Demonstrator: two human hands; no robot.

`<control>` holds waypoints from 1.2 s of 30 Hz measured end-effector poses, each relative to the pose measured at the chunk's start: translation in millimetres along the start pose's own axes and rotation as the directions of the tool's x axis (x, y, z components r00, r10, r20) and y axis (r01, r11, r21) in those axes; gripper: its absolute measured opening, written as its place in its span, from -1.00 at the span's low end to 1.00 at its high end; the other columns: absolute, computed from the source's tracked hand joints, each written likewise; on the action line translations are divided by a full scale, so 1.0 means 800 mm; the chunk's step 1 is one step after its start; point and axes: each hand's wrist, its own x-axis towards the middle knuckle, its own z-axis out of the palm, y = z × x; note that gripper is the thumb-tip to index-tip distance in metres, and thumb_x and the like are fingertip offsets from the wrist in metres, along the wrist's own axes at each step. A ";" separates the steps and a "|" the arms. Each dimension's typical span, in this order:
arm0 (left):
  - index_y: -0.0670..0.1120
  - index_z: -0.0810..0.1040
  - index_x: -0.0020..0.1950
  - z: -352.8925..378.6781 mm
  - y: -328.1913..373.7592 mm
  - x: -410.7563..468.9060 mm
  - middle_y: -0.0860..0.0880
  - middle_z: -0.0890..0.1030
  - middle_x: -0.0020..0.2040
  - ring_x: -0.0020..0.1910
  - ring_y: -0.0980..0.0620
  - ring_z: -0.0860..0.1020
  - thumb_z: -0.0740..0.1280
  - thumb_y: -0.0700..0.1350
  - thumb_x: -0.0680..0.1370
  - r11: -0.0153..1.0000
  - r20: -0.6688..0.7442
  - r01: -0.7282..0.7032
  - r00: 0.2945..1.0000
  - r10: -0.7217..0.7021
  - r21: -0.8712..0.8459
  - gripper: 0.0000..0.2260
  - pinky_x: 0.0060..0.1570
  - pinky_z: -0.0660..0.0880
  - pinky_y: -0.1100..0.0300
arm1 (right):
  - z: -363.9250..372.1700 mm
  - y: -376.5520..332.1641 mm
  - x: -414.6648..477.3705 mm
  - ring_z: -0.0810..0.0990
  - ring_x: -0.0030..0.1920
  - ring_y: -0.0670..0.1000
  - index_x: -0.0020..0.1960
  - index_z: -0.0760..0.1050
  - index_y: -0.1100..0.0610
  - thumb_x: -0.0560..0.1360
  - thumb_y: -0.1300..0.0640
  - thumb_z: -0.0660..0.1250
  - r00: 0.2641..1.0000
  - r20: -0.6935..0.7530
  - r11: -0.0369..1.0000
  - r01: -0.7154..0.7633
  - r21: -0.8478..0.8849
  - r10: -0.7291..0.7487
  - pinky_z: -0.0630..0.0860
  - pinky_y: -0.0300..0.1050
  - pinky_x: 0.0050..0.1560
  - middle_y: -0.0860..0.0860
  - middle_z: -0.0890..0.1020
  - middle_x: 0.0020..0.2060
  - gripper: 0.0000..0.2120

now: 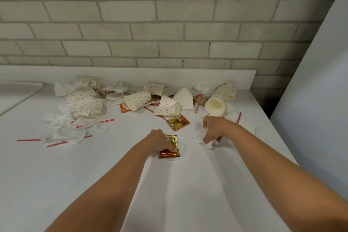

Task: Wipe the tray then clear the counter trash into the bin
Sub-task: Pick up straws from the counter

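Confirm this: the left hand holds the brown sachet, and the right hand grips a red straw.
One thing is wrong: the right hand grips a crumpled white tissue, not a red straw. The left hand does hold the brown sachet. The head view shows this.

Café or canteen clean-up counter, indicated by white counter (94,184), painted brick wall (169,15), spotted paper cups (138,100), straws (54,144), sachets (178,122) strewn.

Scattered cups (138,100), napkins (69,135), sachets (178,122) on counter (94,175)
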 end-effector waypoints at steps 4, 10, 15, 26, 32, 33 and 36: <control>-0.15 0.29 0.37 -0.001 -0.006 -0.003 -0.11 0.44 0.30 0.25 -0.03 0.44 0.47 0.05 0.39 0.996 0.012 -0.011 1.000 0.012 -0.084 -0.34 0.19 0.41 0.16 | 0.004 0.000 -0.001 0.61 -0.10 0.08 0.37 0.30 0.19 0.37 0.07 0.47 1.000 -0.004 0.997 0.013 -0.071 -0.014 0.58 -0.07 0.03 0.11 0.51 0.20 -0.35; -0.14 0.32 0.33 0.001 -0.012 -0.008 -0.10 0.45 0.25 0.16 0.00 0.42 0.46 0.03 0.40 0.985 -0.014 -0.021 1.000 0.019 -0.170 -0.40 0.16 0.38 0.17 | 0.013 -0.006 -0.003 0.51 0.11 0.08 0.36 0.28 0.20 0.37 -0.14 0.44 1.000 -0.018 0.985 -0.005 -0.174 0.001 0.43 -0.17 -0.10 0.08 0.47 0.15 -0.28; -0.09 0.33 0.16 0.000 -0.033 -0.020 -0.05 0.44 0.08 -0.01 0.05 0.42 0.48 -0.04 0.41 0.927 -0.039 -0.022 0.999 0.008 -0.376 -0.56 -0.21 0.37 0.32 | 0.018 -0.022 -0.004 0.47 0.25 0.10 0.40 0.24 0.18 0.35 -0.11 0.46 0.999 -0.047 0.983 -0.016 -0.184 0.007 0.46 -0.10 0.12 0.10 0.44 0.29 -0.23; -0.11 0.38 0.08 -0.016 -0.114 -0.058 -0.16 0.52 0.04 -0.04 -0.08 0.51 0.26 -0.30 0.50 0.691 -0.046 0.023 0.996 -0.082 -0.722 -0.80 -0.06 0.49 0.09 | 0.038 -0.125 -0.032 0.47 0.10 0.08 0.46 0.12 0.13 0.46 0.19 0.33 0.983 -0.087 0.987 0.158 -0.021 -0.159 0.43 -0.13 -0.04 0.14 0.45 0.25 -0.35; -0.13 0.41 0.07 -0.048 -0.186 -0.107 -0.11 0.51 -0.08 -0.13 -0.04 0.48 0.18 -0.30 0.49 0.698 -0.192 -0.035 0.970 -0.148 -0.715 -0.81 -0.19 0.39 0.17 | 0.066 -0.231 -0.063 0.44 0.23 0.11 0.42 0.22 0.11 0.45 0.17 0.35 0.938 -0.110 0.938 0.337 0.079 -0.328 0.47 -0.03 0.16 0.10 0.44 0.27 -0.41; -0.13 0.42 0.06 -0.055 -0.201 -0.118 -0.11 0.51 -0.10 -0.15 -0.03 0.49 0.18 -0.29 0.50 0.694 -0.225 -0.056 0.962 -0.155 -0.718 -0.82 -0.20 0.39 0.17 | 0.074 -0.250 -0.067 0.43 0.25 0.11 0.42 0.22 0.11 0.44 0.17 0.36 0.927 -0.108 0.925 0.369 0.093 -0.359 0.46 -0.04 0.17 0.09 0.43 0.29 -0.40; -0.11 0.43 0.06 -0.081 -0.258 -0.157 -0.06 0.52 -0.13 -0.18 -0.02 0.51 0.19 -0.27 0.51 0.708 -0.341 -0.104 0.918 -0.202 -0.698 -0.84 -0.21 0.41 0.19 | 0.103 -0.313 -0.083 0.41 0.29 0.11 0.45 0.21 0.08 0.42 0.20 0.39 0.889 -0.080 0.876 0.458 0.152 -0.451 0.45 -0.07 0.18 0.06 0.40 0.33 -0.35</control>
